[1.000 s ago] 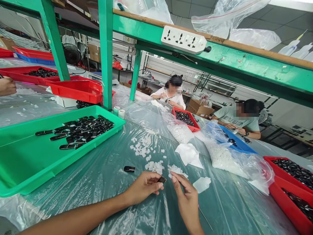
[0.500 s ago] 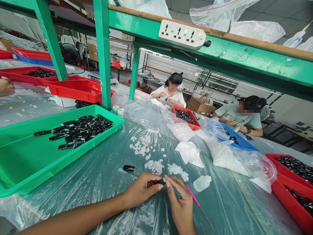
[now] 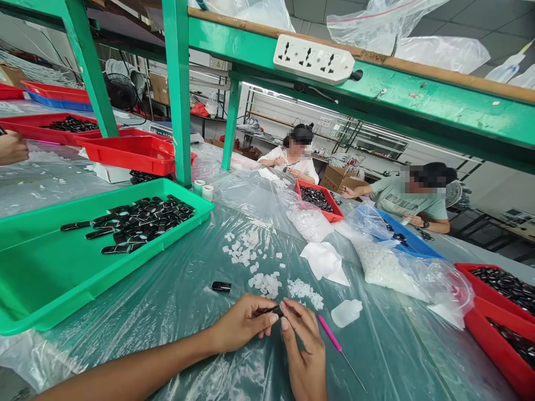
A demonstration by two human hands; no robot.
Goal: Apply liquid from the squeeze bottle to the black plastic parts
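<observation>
A small black piece is pinched in my left hand, low in the middle of the view. My right hand has its thumb and fingertips closed round the other end of that piece; whether they hold a small part as well is hidden. Another black piece lies on the plastic-covered table, up and left of my hands. Just beyond my fingers are heaps of small white pieces and tiny clear bits. A pink-handled tool with a thin metal shaft lies right of my right hand.
To the left, a green tray holds many black pieces. Red trays stand at the right edge, near a plastic bag of white parts. Two people sit across the table. A green shelf frame rises ahead.
My right hand has shifted slightly left, and its fingers have moved on the end of the black piece. The person at the right has stretched one arm out to the left.
</observation>
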